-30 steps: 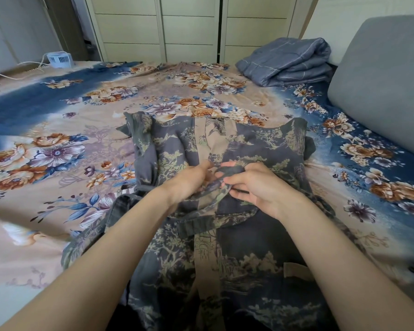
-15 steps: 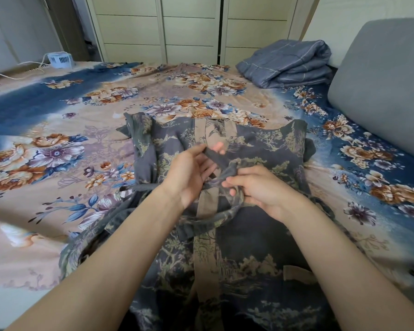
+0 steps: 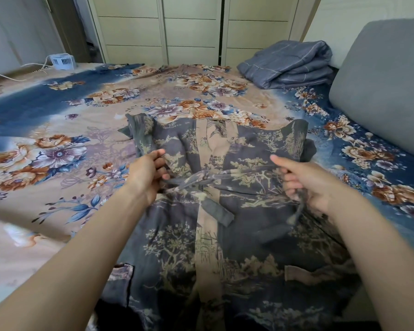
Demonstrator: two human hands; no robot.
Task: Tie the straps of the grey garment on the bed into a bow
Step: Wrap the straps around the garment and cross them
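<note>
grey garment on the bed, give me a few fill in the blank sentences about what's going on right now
1. The grey garment lies on a bedspread printed with ____.
2. The knot in the straps sits ____ the two hands.
3. The right hand is closed on a ____.
4. The folded blanket lies beside the grey ____.

Missing words: flowers; between; strap; cushion

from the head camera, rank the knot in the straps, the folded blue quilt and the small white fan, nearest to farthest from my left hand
1. knot, just right of the left hand.
2. small white fan, far ahead-left.
3. folded blue quilt, far ahead-right.
</note>
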